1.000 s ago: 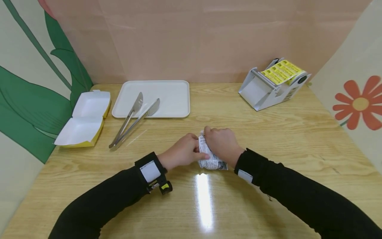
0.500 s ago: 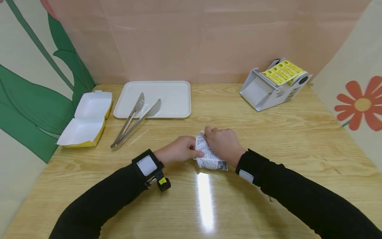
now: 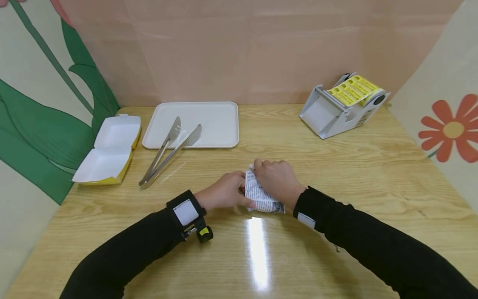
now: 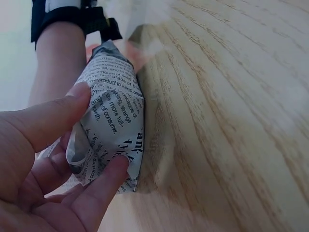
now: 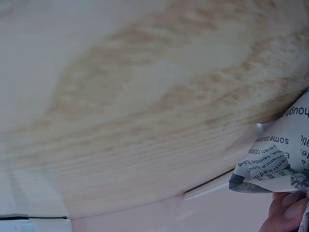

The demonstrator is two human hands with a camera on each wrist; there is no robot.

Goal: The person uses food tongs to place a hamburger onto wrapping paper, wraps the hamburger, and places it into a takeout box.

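A: What is found on the left?

B: A yellow clamshell box with a white lining is set open on the pale wood-grain surface. Beside it, silver metal tongs are laid with their tips over a white rectangular tray; they could be dragged off if caught by the black left sleeve.

A: And in the middle?

B: A small newsprint-patterned paper packet is held between both hands. Its left end is pinched by the thumb and fingers of the left hand; its far right side is gripped by the curled right hand.

A: What could go wrong there?

B: The left-end folds might be sprung open if the thumb is lifted early, as no fastening can be seen. The paper could be torn, or its hidden contents squashed, by too tight a grip.

A: Further right?

B: A white label dispenser with yellow labels is placed well apart; it could be shifted by a hard one-handed tug.
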